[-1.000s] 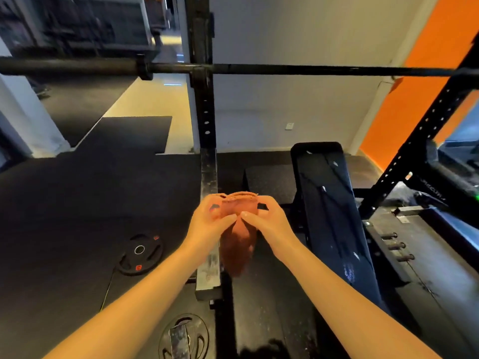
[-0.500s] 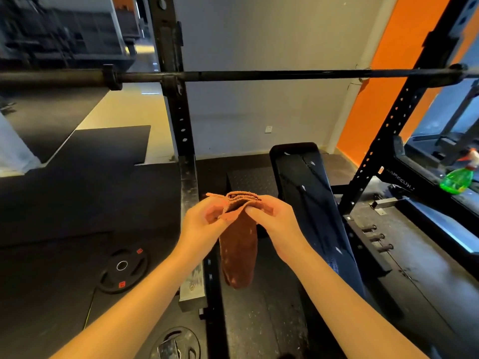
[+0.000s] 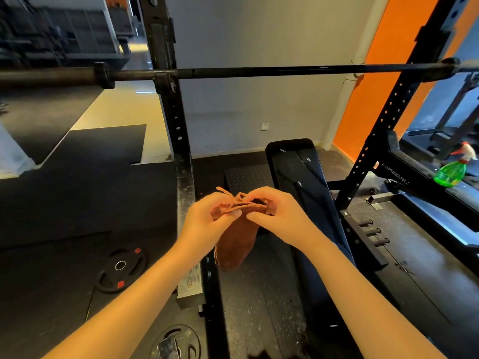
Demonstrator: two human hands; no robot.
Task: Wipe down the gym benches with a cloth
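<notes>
Black rubber floor (image 3: 64,203) mats cover most of the gym, with a pale strip of bare flooring at the far left. Behind stands a grey-white wall (image 3: 259,86) beside an orange panel (image 3: 375,73). A barbell (image 3: 259,71) lies across a black rack (image 3: 168,112). Under it, the black bench (image 3: 305,193) runs lengthwise away from the person toward the wall. The left hand (image 3: 204,221) and right hand (image 3: 280,216) each pinch the bunched top edge of a rust-brown cloth (image 3: 236,244), held in the air just left of the bench. Its long axis hangs vertically, the lower end pointing at the floor. 2 plates (image 3: 120,270) lie at the left, and a green spray bottle (image 3: 451,172) stands at the right. White lettering (image 3: 394,173) on the rack is too blurred to read.
</notes>
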